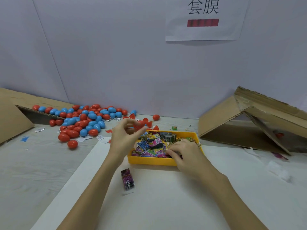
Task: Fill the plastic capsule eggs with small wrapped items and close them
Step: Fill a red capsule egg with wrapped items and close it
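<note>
A yellow tray (pixel 149 161) in the middle of the table holds several small wrapped packets (pixel 152 144) in pink, blue and green. My right hand (pixel 184 155) reaches into the tray's near right part, its fingers curled on a packet there. My left hand (pixel 124 135) hovers over the tray's far left corner and pinches a red capsule half (pixel 139 125). More red capsule halves (pixel 147 122) lie just behind the tray. One purple wrapped packet (pixel 127 179) lies on the white sheet in front of the tray.
A heap of closed red and blue eggs (pixel 83 120) spills from a tipped cardboard box (pixel 11 117) at the back left. Another tipped cardboard box (pixel 259 123) stands at the right. A wall with a paper sign (pixel 204 19) closes the back.
</note>
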`<state>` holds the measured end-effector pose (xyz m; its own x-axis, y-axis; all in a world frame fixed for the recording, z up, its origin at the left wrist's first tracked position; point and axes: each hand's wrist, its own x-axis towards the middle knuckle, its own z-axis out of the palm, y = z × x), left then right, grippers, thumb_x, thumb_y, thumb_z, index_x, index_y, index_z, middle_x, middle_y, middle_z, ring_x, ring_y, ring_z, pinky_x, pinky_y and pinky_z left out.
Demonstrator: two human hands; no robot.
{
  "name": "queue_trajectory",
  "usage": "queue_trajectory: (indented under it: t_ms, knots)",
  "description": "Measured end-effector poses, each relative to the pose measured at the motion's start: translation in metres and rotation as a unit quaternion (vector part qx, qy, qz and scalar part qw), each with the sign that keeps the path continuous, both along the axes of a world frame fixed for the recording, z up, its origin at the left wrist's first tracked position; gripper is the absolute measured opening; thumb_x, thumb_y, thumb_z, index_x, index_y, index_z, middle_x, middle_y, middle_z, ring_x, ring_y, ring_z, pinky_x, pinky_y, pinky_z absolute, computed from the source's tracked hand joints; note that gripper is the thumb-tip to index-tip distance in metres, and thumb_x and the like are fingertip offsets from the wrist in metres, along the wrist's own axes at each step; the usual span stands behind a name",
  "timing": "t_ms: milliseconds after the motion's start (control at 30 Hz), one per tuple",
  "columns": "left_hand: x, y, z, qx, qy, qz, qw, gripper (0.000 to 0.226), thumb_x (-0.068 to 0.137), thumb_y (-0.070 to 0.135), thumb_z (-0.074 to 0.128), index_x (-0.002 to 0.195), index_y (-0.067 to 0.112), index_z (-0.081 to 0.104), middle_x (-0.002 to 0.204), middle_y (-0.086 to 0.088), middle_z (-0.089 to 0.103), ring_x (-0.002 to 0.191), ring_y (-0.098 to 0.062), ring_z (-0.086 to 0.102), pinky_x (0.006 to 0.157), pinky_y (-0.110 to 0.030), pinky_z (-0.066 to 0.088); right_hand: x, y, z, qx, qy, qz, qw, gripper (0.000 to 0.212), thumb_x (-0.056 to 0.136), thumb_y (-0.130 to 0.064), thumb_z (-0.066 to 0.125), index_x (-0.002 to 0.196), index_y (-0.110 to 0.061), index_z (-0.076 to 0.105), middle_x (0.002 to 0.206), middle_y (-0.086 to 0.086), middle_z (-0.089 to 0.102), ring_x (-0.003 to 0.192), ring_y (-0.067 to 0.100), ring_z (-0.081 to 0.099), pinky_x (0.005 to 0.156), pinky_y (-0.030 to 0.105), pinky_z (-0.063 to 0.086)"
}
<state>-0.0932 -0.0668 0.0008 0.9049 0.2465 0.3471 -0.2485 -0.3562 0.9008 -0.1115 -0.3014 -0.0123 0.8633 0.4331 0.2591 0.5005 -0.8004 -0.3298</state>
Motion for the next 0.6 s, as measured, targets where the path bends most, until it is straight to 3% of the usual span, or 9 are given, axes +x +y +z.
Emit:
queue_trajectory:
  t_ms: [133, 267, 367, 467, 600]
  knots:
    - [-0.014, -0.026, 0.004, -0.027, 0.009, -0.105, 0.994, 0.030, 0.087, 0.027, 0.077, 0.104, 0.016, 0.055, 0.096, -0.001, 0.075, 0.086, -0.013, 0.073, 0.077, -0.026, 0.060, 0.002, -0.002, 0.001, 0.019, 0.010, -0.028, 0.999, 0.031, 0.109, -0.025, 0.046, 0.110, -0.017, 0.076, 0.111, -0.003, 0.073, 0.107, 0.019, 0.059, 0.100, 0.039, 0.044]
    - [-0.023, -0.039, 0.007, -0.051, 0.021, -0.187, 0.981, 0.020, 0.103, 0.027, 0.055, 0.117, 0.013, 0.054, 0.097, -0.003, 0.078, 0.084, -0.021, 0.074, 0.076, -0.031, 0.059, 0.003, -0.004, -0.001, 0.061, -0.013, -0.048, 0.997, 0.026, 0.107, -0.020, 0.052, 0.112, -0.014, 0.077, 0.112, 0.001, 0.074, 0.107, 0.019, 0.062, 0.096, 0.037, 0.046]
    - [-0.023, -0.042, 0.005, -0.051, 0.038, -0.188, 0.980, 0.032, 0.110, 0.029, 0.038, 0.114, 0.005, 0.059, 0.090, -0.007, 0.077, 0.078, -0.023, 0.071, 0.076, -0.035, 0.059, 0.002, -0.004, 0.000, 0.089, -0.006, -0.030, 0.996, 0.024, 0.105, -0.032, 0.057, 0.106, -0.021, 0.079, 0.104, -0.003, 0.075, 0.101, 0.017, 0.063, 0.093, 0.041, 0.047]
    - [-0.022, -0.042, 0.003, -0.071, 0.059, -0.170, 0.981, 0.043, 0.110, 0.035, 0.033, 0.106, 0.002, 0.061, 0.080, -0.007, 0.075, 0.066, -0.015, 0.066, 0.066, -0.024, 0.057, 0.000, -0.004, 0.001, 0.050, 0.011, -0.017, 0.999, 0.034, 0.105, -0.044, 0.050, 0.088, -0.027, 0.075, 0.086, -0.008, 0.071, 0.089, 0.018, 0.060, 0.086, 0.043, 0.046]
    - [-0.021, -0.040, 0.001, -0.079, 0.079, -0.161, 0.981, 0.056, 0.108, 0.045, 0.032, 0.098, 0.000, 0.064, 0.074, -0.008, 0.073, 0.062, -0.016, 0.063, 0.059, -0.020, 0.055, -0.004, 0.000, 0.004, 0.044, -0.005, -0.024, 0.999, 0.023, 0.102, -0.044, 0.057, 0.112, -0.033, 0.074, 0.101, -0.012, 0.076, 0.101, 0.014, 0.065, 0.094, 0.040, 0.046]
